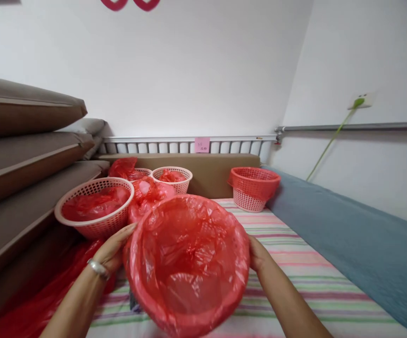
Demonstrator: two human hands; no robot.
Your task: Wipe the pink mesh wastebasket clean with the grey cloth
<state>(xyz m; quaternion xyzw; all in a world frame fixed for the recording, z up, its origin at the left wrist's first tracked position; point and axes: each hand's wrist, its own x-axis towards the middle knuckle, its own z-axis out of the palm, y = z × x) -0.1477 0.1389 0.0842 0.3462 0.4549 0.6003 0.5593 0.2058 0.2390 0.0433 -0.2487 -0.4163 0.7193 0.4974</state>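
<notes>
Clamps red-lined basket [192,253] btwn L hand [114,250] & R hand [256,253] over striped sheet [316,277]; points mouth up & away from far edge, w/ axis aslant.

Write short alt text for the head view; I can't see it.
A person's left hand and right hand hold a round basket lined with a red plastic bag, above a striped sheet. Beyond it, at picture left, pale baskets contain red plastic; at picture right, another basket has red film around its upper part.
</notes>
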